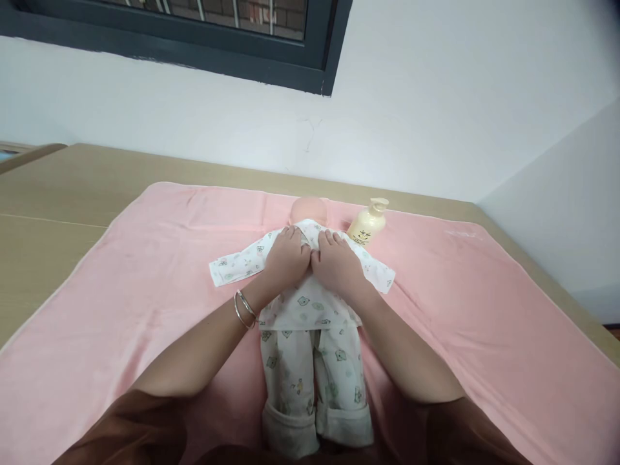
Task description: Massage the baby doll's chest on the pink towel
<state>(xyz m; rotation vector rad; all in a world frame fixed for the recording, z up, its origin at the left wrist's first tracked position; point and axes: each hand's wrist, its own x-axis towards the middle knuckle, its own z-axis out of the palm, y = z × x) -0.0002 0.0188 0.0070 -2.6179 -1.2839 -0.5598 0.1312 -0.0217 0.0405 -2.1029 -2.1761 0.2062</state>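
Note:
A baby doll lies on a pink blanket, its head toward the wall. It wears a white printed top with both sleeves spread sideways and white printed trousers with rolled cuffs. My left hand rests on the left side of the chest, fingers lying flat on the cloth. On the right side of the chest lies my right hand, also flat. Both thumbs meet near the middle. Neither hand holds anything that I can see. The doll's face is not visible.
A cream pump bottle stands on the blanket just right of the doll's head. The blanket covers much of a wooden table. Behind it is a white wall with a dark-framed window.

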